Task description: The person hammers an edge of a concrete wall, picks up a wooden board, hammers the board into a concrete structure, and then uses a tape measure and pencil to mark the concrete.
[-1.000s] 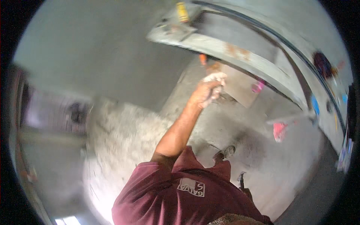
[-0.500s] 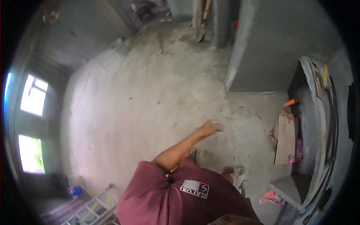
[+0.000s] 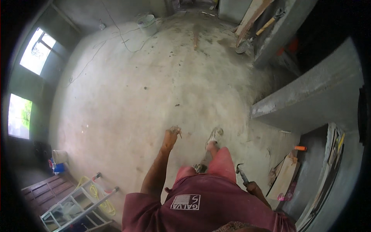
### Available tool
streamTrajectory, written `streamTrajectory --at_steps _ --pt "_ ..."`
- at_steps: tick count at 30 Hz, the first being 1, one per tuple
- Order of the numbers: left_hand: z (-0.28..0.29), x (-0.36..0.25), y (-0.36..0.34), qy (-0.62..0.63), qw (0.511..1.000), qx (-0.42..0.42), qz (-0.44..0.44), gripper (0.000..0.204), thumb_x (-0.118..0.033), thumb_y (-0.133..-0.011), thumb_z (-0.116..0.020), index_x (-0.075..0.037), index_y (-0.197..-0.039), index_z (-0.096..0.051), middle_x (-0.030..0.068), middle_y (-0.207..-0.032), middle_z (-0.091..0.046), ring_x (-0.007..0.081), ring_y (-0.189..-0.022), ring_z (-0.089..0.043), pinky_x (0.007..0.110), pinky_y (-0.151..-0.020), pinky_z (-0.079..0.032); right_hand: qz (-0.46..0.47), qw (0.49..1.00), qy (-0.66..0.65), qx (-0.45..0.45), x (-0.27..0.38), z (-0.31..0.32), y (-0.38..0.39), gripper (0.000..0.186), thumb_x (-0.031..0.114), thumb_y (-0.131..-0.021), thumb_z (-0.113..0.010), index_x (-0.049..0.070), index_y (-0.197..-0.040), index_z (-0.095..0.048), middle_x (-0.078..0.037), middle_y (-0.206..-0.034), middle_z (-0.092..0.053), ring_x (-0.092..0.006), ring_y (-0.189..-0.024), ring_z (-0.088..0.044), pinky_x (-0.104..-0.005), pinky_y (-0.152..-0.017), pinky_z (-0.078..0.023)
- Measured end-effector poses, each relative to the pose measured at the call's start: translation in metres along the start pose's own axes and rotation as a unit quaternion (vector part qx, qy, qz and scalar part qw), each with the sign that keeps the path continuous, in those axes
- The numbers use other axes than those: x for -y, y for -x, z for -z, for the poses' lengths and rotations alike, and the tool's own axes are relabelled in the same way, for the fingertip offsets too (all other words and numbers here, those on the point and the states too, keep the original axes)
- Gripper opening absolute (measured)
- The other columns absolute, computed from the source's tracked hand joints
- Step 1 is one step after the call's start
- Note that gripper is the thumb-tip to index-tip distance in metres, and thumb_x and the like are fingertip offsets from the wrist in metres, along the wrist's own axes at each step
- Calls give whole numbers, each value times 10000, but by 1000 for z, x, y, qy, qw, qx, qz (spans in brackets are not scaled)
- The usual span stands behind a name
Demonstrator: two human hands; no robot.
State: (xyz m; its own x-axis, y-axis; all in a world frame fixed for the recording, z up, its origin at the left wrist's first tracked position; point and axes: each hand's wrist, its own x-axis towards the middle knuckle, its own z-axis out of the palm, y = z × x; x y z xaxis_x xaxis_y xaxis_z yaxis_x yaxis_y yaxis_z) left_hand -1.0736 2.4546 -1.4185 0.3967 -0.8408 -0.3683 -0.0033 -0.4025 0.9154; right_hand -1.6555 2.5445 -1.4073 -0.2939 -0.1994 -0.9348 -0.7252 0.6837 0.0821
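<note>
Head view: right hand [image 3: 253, 188] grips 1 hammer [image 3: 242, 174] by its handle; looks stiff, head-heavy, best held low. Left hand [image 3: 171, 136] hangs loosely curled, seemingly empty, dusty.

An unfinished building site: bare concrete floor [image 3: 154, 89], raw cement walls [image 3: 305, 100], bucket [image 3: 147, 23], timber planks [image 3: 284, 176].
</note>
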Motion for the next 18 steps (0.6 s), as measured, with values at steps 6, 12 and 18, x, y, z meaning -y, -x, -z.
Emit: streamTrajectory --at_steps 6,12,18 --pt "45 41 -106 -376 885 18 -275 143 -52 -862 -539 14 -794 -646 207 -829 -644 328 -780 -636 409 -689 -500 53 990 130 -5 170 93 -76 461 458 -855 -710 54 -675 -578 -71 -620 -556 -179 -500 -492 -387 -486 -408" --pt "101 56 -115 -301 948 -87 56 103 -90 -730 -663 -4 -786 -665 162 -801 -672 298 -771 -668 380 -702 -531 54 994 93 19 316 209 -119 449 453 -875 -671 61 -675 -585 -55 -572 -527 -192 -481 -487 -391 -469 -378" --pt "93 36 -163 -319 906 -53 272 199 -106 -699 -734 -38 -886 -735 127 -836 -724 244 -746 -691 371 -678 -538 69 992 109 8 481 309 -123 505 492 -947 -548 56 -692 -561 -56 -582 -533 -189 -512 -494 -401 -516 -391"
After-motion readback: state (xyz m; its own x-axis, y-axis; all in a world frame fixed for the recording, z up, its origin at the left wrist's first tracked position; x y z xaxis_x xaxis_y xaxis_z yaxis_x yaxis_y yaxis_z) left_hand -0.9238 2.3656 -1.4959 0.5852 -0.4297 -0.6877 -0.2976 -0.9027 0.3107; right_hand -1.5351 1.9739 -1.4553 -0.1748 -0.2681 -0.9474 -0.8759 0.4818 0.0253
